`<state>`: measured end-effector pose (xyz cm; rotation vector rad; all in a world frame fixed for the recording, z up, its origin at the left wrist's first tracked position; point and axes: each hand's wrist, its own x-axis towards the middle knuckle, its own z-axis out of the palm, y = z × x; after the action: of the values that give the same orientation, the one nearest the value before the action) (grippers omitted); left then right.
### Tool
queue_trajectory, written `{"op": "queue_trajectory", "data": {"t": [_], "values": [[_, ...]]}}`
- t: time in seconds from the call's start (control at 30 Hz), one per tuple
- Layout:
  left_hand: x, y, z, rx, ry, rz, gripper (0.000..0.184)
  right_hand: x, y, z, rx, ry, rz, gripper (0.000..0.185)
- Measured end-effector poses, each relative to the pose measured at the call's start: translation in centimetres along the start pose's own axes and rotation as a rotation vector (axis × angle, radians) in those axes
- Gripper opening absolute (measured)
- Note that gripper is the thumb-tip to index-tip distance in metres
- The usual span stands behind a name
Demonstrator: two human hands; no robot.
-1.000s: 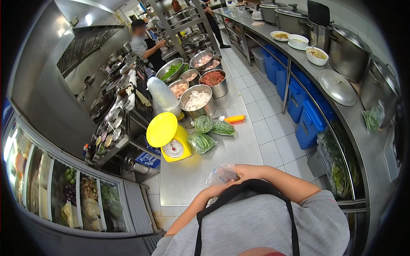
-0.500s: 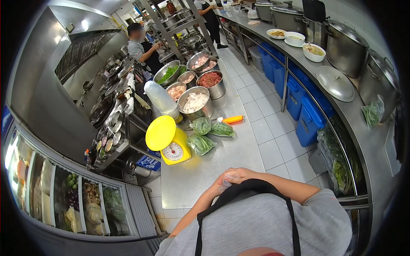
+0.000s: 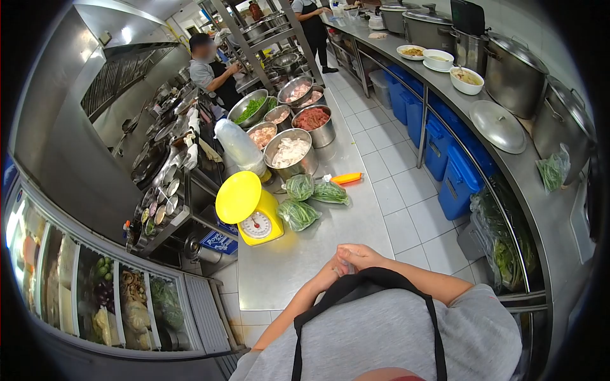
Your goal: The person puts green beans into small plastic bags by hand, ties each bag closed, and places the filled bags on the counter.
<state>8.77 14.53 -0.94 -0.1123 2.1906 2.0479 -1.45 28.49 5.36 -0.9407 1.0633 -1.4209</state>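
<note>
My left hand [image 3: 329, 272] and my right hand [image 3: 359, 255] are together over the near edge of the steel table [image 3: 273, 279], fingers closed around a clear plastic bag [image 3: 344, 267], which mostly hides between them. Beyond them lie green vegetables in plastic: one bundle [image 3: 298, 215] nearest, one [image 3: 299, 187] behind it, one [image 3: 330, 193] to the right. A yellow scale [image 3: 262, 227] with a round pan stands to their left. An orange-handled tool [image 3: 347, 178] lies behind the bundles.
Metal bowls and pots of meat, such as the one with pale pieces [image 3: 291, 152], stand farther back beside a tall plastic bag [image 3: 239, 143]. A co-worker [image 3: 213, 74] stands at the far left. Right: a counter with a lid [image 3: 498, 126] and blue bins [image 3: 459, 184] below.
The plastic bag, spread out from my hands a second ago, is now gathered between them. My hands have drawn closer together. The view has shifted slightly.
</note>
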Motion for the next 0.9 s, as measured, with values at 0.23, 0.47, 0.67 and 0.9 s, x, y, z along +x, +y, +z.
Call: {"op": "queue_trajectory", "data": {"t": [0.23,0.47,0.67,0.9], "values": [[-1.3,1.8,0.2,0.106,0.009,-0.201,0.024,0.7,3.0,-2.8,-0.401,0.025,-0.306,0.048],[0.3,-2.4,-1.2,0.109,-0.144,-0.011,0.038,1.6,5.4,-0.4,-0.287,0.104,-0.053,0.028],[-1.2,0.3,-1.6,-0.066,-0.195,-0.062,0.060,0.5,3.2,0.6,-0.073,0.008,0.067,0.035],[-1.1,-3.8,-2.0,0.055,-0.161,-0.161,0.053,-0.7,-0.9,1.4,0.017,0.041,0.147,0.043]]}}
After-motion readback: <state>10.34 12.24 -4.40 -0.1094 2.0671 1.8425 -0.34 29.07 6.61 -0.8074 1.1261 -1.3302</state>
